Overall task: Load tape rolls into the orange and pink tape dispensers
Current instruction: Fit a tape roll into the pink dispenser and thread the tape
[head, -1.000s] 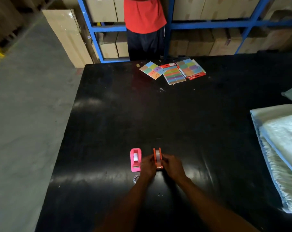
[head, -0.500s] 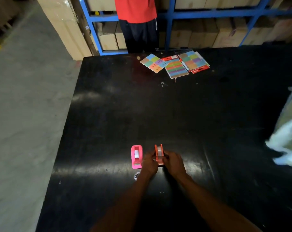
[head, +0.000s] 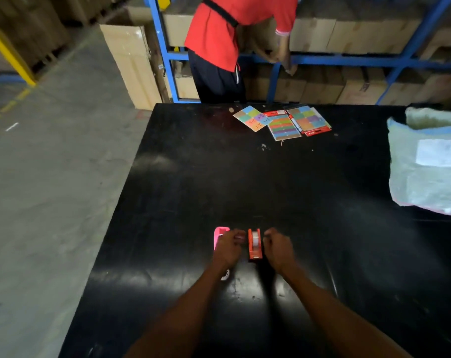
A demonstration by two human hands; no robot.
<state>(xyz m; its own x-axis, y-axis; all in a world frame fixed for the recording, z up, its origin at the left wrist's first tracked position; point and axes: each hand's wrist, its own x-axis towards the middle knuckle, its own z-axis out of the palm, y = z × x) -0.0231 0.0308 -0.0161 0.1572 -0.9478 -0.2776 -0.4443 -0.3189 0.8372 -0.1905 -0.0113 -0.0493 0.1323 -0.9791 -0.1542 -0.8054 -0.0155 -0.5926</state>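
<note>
The orange tape dispenser (head: 254, 244) stands on the black table (head: 245, 182) with a clear tape roll seated in it. My hands sit on either side of it without holding it. My right hand (head: 278, 248) is curled just to its right, a small gap between them. My left hand (head: 229, 248) is curled over the right side of the pink tape dispenser (head: 218, 236), hiding most of it; I cannot tell whether it grips it. A small clear tape ring (head: 225, 275) lies on the table beside my left wrist.
Colourful sticky-note packs (head: 284, 121) lie at the table's far edge. A pale green sack (head: 426, 166) covers the right side. A person in a red shirt (head: 227, 34) stands beyond the table at blue shelving (head: 335, 59) full of cartons. The table's left edge drops to concrete floor.
Both hands have come off the orange dispenser. My left hand moved left onto the pink dispenser, my right hand drew slightly right. The camera view shifted upward.
</note>
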